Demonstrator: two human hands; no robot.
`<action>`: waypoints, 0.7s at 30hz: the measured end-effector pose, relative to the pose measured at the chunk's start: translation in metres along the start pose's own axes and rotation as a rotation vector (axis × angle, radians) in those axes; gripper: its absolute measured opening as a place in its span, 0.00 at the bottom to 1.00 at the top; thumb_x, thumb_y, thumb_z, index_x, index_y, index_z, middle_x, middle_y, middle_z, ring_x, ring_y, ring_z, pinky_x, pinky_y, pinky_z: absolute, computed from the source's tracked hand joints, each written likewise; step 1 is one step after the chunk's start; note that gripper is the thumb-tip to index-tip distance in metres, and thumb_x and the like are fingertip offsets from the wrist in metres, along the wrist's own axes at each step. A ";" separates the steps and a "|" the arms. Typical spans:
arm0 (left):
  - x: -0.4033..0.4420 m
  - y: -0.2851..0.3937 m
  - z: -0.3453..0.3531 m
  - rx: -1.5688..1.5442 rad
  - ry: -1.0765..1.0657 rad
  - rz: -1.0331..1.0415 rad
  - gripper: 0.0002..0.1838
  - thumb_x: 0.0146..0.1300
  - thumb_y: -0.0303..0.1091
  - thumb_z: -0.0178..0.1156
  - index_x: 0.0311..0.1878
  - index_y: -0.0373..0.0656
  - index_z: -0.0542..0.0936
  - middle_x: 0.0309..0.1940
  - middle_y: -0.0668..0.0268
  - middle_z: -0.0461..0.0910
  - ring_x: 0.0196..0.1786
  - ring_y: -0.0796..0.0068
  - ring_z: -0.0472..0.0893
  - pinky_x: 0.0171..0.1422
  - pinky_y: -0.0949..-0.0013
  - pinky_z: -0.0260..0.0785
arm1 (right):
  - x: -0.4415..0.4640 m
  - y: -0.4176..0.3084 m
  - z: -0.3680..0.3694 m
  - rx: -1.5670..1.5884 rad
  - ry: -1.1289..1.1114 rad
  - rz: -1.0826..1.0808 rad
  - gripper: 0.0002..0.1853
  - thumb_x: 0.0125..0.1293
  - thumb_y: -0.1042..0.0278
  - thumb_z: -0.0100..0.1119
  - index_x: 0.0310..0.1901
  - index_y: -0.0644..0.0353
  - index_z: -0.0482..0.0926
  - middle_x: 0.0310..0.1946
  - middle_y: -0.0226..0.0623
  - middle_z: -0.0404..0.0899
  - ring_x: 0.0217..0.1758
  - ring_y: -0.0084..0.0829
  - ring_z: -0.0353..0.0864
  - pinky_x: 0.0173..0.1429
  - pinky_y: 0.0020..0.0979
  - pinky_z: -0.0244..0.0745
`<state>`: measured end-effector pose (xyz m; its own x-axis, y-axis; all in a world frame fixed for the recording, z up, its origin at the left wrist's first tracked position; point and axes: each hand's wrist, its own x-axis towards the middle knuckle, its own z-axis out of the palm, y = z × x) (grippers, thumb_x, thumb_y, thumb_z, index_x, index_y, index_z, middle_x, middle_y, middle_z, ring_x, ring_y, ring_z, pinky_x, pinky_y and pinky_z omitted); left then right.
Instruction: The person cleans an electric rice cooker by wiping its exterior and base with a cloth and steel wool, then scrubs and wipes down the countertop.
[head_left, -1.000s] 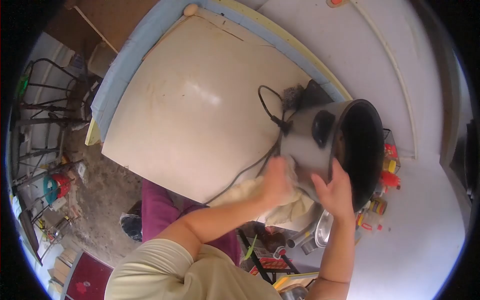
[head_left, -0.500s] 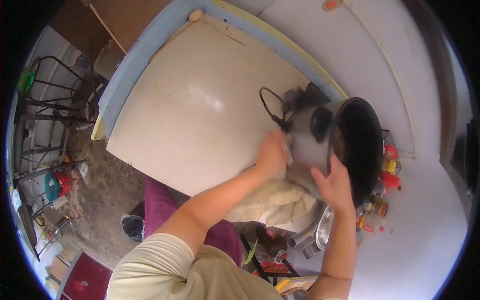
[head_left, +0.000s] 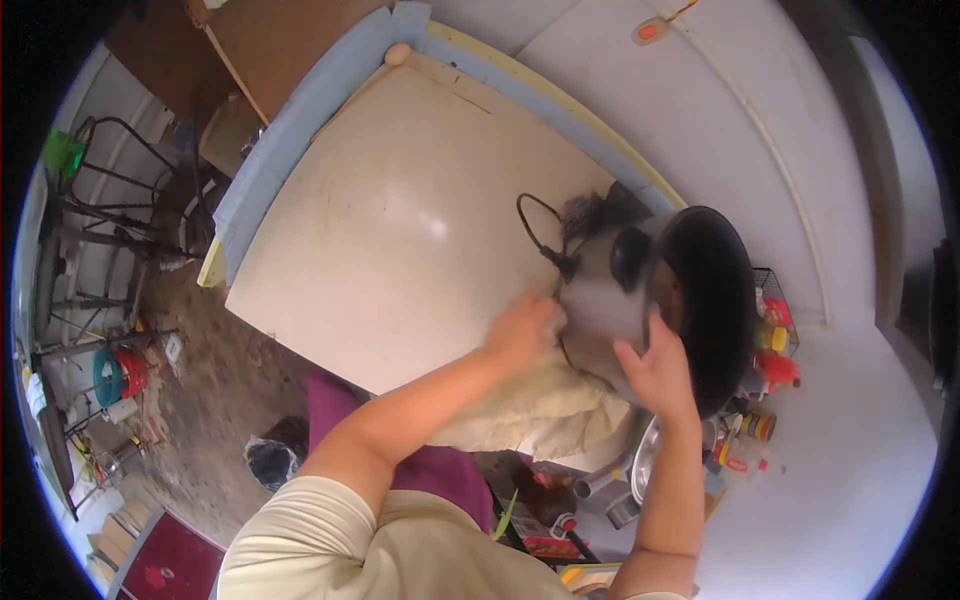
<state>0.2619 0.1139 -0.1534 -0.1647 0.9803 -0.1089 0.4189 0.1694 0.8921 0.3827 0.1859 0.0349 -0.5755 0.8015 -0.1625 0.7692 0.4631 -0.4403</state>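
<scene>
A grey rice cooker (head_left: 607, 295) lies tipped on its side at the table's right, its dark open mouth facing right. My right hand (head_left: 662, 372) grips its rim, thumb on the outer wall and the other fingers partly hidden inside. My left hand (head_left: 525, 325), smeared by motion, is closed at the cooker's base with what looks like a small pale rag, mostly hidden. A black power cord (head_left: 530, 222) loops out behind the cooker. Under my left wrist and the cooker, a beige cloth (head_left: 545, 405) lies bunched over the table edge.
The white tabletop (head_left: 380, 220) has a blue and yellow raised border (head_left: 300, 130), with an egg-like object (head_left: 398, 54) in its far corner. Bottles and jars (head_left: 765, 375) stand at the right by the wall. A metal pan (head_left: 648, 462) sits below the cooker.
My left hand has moved slightly left and down along the cooker's base. The right hand keeps its hold on the rim, and the whole view has shifted a little.
</scene>
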 end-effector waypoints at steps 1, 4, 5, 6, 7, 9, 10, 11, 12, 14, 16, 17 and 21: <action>-0.002 -0.007 -0.010 0.074 -0.034 -0.047 0.28 0.47 0.31 0.63 0.55 0.48 0.71 0.45 0.54 0.69 0.48 0.49 0.72 0.49 0.56 0.68 | 0.000 -0.004 -0.001 0.009 -0.015 0.030 0.17 0.52 0.70 0.61 0.42 0.70 0.71 0.25 0.55 0.76 0.32 0.54 0.77 0.38 0.42 0.71; -0.003 -0.015 -0.046 0.311 -0.111 -0.142 0.27 0.49 0.38 0.63 0.55 0.49 0.71 0.48 0.52 0.69 0.49 0.47 0.72 0.50 0.55 0.68 | -0.001 -0.002 0.000 -0.007 -0.004 0.041 0.18 0.52 0.69 0.61 0.42 0.70 0.71 0.24 0.55 0.76 0.32 0.54 0.77 0.38 0.42 0.71; -0.001 -0.010 -0.062 0.398 -0.110 -0.142 0.26 0.49 0.39 0.62 0.54 0.48 0.72 0.49 0.51 0.69 0.49 0.45 0.72 0.50 0.54 0.68 | -0.001 0.000 0.002 -0.021 0.009 0.031 0.18 0.52 0.69 0.61 0.42 0.71 0.70 0.23 0.55 0.76 0.31 0.54 0.77 0.37 0.42 0.71; 0.007 -0.005 -0.077 0.500 -0.120 -0.118 0.25 0.50 0.41 0.62 0.53 0.47 0.74 0.50 0.52 0.69 0.50 0.46 0.72 0.51 0.54 0.68 | -0.001 0.000 0.002 -0.023 0.003 0.046 0.18 0.52 0.69 0.61 0.42 0.71 0.70 0.23 0.55 0.75 0.31 0.54 0.77 0.37 0.42 0.71; 0.016 0.000 -0.091 0.601 -0.128 -0.092 0.24 0.50 0.43 0.62 0.52 0.46 0.75 0.52 0.52 0.69 0.51 0.47 0.72 0.53 0.55 0.67 | -0.001 -0.001 0.001 -0.025 -0.003 0.063 0.18 0.52 0.69 0.61 0.43 0.70 0.70 0.23 0.55 0.75 0.31 0.54 0.77 0.37 0.42 0.71; 0.055 0.008 -0.110 0.571 -0.070 -0.001 0.22 0.51 0.45 0.63 0.48 0.45 0.78 0.53 0.55 0.71 0.53 0.51 0.72 0.55 0.57 0.66 | -0.002 -0.003 0.000 -0.025 -0.016 0.090 0.19 0.52 0.69 0.61 0.43 0.70 0.70 0.23 0.55 0.75 0.31 0.54 0.77 0.36 0.43 0.71; 0.079 0.012 -0.113 0.425 0.005 0.040 0.20 0.51 0.44 0.63 0.46 0.44 0.80 0.52 0.56 0.72 0.53 0.53 0.72 0.55 0.57 0.67 | -0.002 -0.003 -0.001 -0.022 -0.021 0.101 0.19 0.51 0.69 0.62 0.43 0.70 0.70 0.23 0.54 0.75 0.31 0.54 0.77 0.36 0.43 0.71; 0.104 0.011 -0.108 0.409 0.034 0.149 0.18 0.52 0.41 0.63 0.46 0.44 0.79 0.51 0.56 0.72 0.52 0.54 0.73 0.55 0.58 0.67 | -0.001 -0.004 -0.001 -0.019 -0.027 0.113 0.19 0.51 0.69 0.62 0.43 0.69 0.70 0.23 0.54 0.75 0.31 0.54 0.77 0.35 0.43 0.71; 0.130 0.010 -0.098 0.389 0.063 0.260 0.17 0.52 0.38 0.63 0.46 0.45 0.79 0.50 0.57 0.73 0.52 0.55 0.73 0.55 0.58 0.67 | -0.001 -0.003 -0.001 -0.045 -0.006 0.086 0.20 0.51 0.68 0.62 0.44 0.69 0.70 0.24 0.54 0.76 0.31 0.54 0.76 0.35 0.44 0.71; 0.174 0.012 -0.072 0.453 -0.078 0.249 0.15 0.52 0.33 0.63 0.44 0.44 0.79 0.48 0.56 0.74 0.51 0.55 0.74 0.55 0.59 0.68 | -0.002 -0.001 0.001 -0.098 0.030 0.043 0.21 0.51 0.67 0.62 0.44 0.68 0.70 0.24 0.54 0.76 0.30 0.54 0.76 0.35 0.44 0.71; 0.202 0.006 -0.039 0.488 -0.094 0.215 0.15 0.52 0.32 0.63 0.44 0.44 0.79 0.47 0.55 0.75 0.50 0.55 0.75 0.54 0.58 0.68 | -0.002 -0.002 0.001 -0.087 0.003 0.105 0.21 0.51 0.66 0.63 0.44 0.67 0.70 0.24 0.54 0.76 0.30 0.54 0.76 0.36 0.46 0.70; 0.212 -0.001 -0.024 0.506 -0.100 0.196 0.15 0.51 0.32 0.63 0.44 0.44 0.79 0.46 0.55 0.75 0.50 0.55 0.75 0.54 0.58 0.68 | -0.002 -0.003 0.001 -0.081 -0.012 0.133 0.21 0.51 0.66 0.63 0.45 0.67 0.70 0.24 0.54 0.76 0.30 0.55 0.76 0.36 0.46 0.70; 0.231 -0.017 0.005 0.507 -0.127 0.019 0.15 0.50 0.32 0.63 0.44 0.44 0.79 0.44 0.51 0.76 0.50 0.53 0.75 0.53 0.57 0.69 | -0.001 -0.003 0.002 -0.099 -0.015 0.154 0.21 0.51 0.65 0.62 0.45 0.66 0.70 0.24 0.55 0.76 0.31 0.55 0.76 0.36 0.47 0.70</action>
<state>0.2212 0.3381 -0.1956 -0.0563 0.9829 -0.1752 0.8055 0.1484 0.5737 0.3805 0.1833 0.0347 -0.4523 0.8605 -0.2346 0.8717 0.3709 -0.3202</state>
